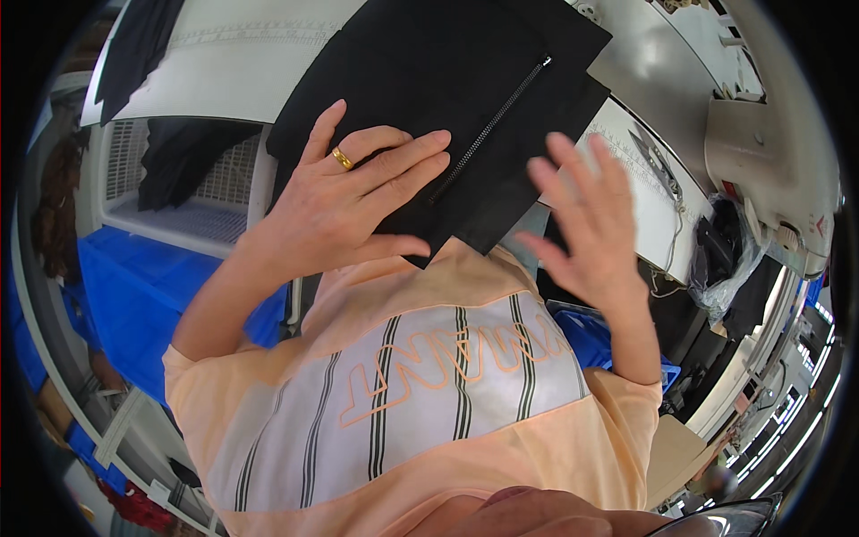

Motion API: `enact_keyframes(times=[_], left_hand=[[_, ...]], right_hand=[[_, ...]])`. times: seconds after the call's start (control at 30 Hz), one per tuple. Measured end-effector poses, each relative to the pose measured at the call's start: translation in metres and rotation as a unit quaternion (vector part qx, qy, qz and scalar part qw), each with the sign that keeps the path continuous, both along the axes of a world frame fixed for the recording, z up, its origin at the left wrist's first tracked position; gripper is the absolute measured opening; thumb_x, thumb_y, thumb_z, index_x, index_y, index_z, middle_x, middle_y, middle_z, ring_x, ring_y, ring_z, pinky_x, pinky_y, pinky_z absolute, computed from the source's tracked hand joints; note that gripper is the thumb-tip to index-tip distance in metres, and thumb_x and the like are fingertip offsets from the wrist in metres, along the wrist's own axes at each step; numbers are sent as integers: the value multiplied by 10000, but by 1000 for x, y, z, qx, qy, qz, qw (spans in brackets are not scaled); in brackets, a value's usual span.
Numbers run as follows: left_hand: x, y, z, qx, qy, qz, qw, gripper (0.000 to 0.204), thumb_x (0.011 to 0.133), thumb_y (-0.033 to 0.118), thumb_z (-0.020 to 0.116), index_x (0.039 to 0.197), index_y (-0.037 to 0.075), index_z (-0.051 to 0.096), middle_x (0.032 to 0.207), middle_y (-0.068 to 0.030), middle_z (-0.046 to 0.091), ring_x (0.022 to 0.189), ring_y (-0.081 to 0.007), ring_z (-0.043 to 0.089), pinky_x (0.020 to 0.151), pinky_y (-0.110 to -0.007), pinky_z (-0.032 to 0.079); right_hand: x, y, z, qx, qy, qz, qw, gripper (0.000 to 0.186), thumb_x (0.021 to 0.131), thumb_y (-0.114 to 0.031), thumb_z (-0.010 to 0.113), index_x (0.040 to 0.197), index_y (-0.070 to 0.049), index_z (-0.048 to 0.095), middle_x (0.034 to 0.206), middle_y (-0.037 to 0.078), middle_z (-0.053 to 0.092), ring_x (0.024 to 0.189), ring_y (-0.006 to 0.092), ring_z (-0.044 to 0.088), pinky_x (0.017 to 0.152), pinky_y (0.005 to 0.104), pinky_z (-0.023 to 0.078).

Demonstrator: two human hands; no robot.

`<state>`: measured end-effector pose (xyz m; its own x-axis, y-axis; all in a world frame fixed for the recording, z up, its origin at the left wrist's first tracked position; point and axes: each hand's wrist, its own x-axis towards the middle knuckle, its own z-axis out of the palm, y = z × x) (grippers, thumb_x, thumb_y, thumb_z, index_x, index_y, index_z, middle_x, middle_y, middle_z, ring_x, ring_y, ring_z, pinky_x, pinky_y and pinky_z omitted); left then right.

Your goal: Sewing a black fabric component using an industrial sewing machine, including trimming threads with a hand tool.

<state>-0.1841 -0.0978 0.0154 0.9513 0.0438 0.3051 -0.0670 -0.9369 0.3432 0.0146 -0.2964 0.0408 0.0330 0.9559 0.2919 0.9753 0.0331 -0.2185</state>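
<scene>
A black fabric piece (394,85) lies over the table edge in front of me. A metal-toothed zipper (490,128) runs slantwise across it, its slider at the far right end. My left hand (349,192) rests on the fabric left of the zipper, fingers stretched and apart, a gold ring on one finger. Just right of the fabric, my right hand (586,219) appears lifted, slightly blurred, its fingers spread and nothing in them. The fabric's near corners hang toward my lap.
A sewing machine (761,170) stands at the right. Scissors (658,163) lie on the white tabletop (617,134) beside it, near a clear plastic bag (729,273). At the left are a white plastic basket (183,219) with dark cloth (183,157) and a blue cover (157,295).
</scene>
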Motion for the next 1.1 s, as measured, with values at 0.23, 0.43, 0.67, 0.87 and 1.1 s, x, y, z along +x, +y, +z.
enact_keyframes(times=[0.23, 0.43, 0.67, 0.87, 1.1], left_hand=[[-8, 0, -8, 216, 29, -22, 976, 518, 852, 346, 585, 1303, 91, 558, 1332, -51, 570, 1290, -209, 452, 1157, -484, 97], [13, -4, -21, 103, -120, 18, 987, 363, 799, 191, 595, 1145, 106, 666, 1183, -21, 643, 1163, -189, 551, 1151, -471, 139], [28, -5, -15, 61, -124, 6, 990, 321, 747, 144, 608, 1048, 81, 705, 1112, -46, 663, 894, -177, 621, 1037, -414, 347], [36, -4, -7, 42, -156, -34, 986, 338, 668, 96, 613, 979, -9, 694, 1079, -100, 669, 830, -206, 611, 665, -305, 520], [14, 10, 17, 77, -96, 15, 992, 311, 667, 74, 597, 943, -24, 701, 1043, -130, 684, 830, -220, 631, 717, -326, 528]], right_hand=[[-21, 23, -41, 26, -9, -34, 999, 625, 671, -19, 621, 1278, -168, 592, 1383, 82, 510, 1250, 327, 492, 973, 473, 455], [-17, 22, -35, 40, 55, -37, 997, 534, 698, -27, 589, 1216, -146, 641, 1334, 85, 557, 1215, 331, 525, 973, 485, 465], [-12, 20, -35, 30, 84, -21, 996, 536, 680, 2, 592, 1205, -98, 640, 1322, 84, 566, 1201, 329, 535, 980, 475, 464], [8, 14, -24, 31, 7, -43, 999, 481, 682, -31, 619, 1160, -73, 644, 1270, 102, 589, 1163, 313, 558, 947, 437, 479], [6, 57, -26, 36, -19, 34, 999, 515, 637, 43, 626, 1144, -44, 632, 1276, 120, 580, 1146, 290, 573, 907, 386, 497]])
